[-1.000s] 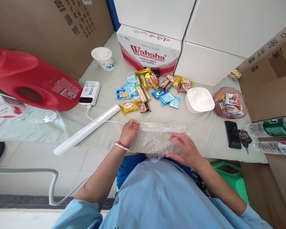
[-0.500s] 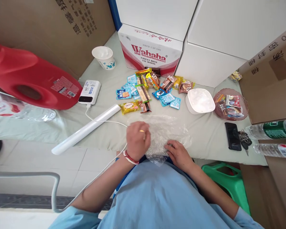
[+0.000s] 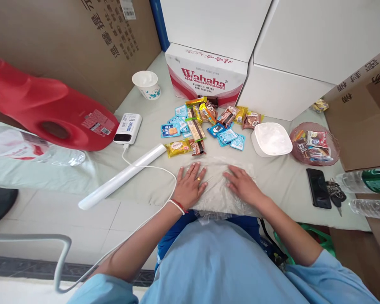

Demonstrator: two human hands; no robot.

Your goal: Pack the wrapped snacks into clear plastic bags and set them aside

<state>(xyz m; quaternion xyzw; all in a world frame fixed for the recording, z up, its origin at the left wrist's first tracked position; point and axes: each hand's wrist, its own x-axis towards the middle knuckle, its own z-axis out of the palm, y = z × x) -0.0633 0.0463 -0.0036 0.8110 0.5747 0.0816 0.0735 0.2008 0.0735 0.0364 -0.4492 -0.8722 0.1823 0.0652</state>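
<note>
**Two palms flat on the film**

Head view, the only one we have. Both hands are down and spread wide, gripping nothing. The left hand [image 3: 191, 183] lies palm-down, fingers fanned, on the left end of a clear crinkled film [image 3: 217, 199]. The right hand [image 3: 242, 185] lies just as flat, right of the film's middle. The film sits at the near edge of the surface [image 3: 151, 188], directly under both palms. Its long axis runs left to right, and its near border spills over the edge toward the lap. Neither hand is nearer, since both touch it. The left one covers the end and the right one sits further in, so the film's right end lies bare.

Just beyond the fingertips is a scatter of snacks [image 3: 205, 124], apart from the film. A white roll [image 3: 123, 177] lies slantwise to the left, with a cable [image 3: 164, 169] curling past the left wrist. To the right are a white bowl [image 3: 271, 139], a pink dish [image 3: 315, 143] holding packets, and a phone [image 3: 318, 193].
</note>
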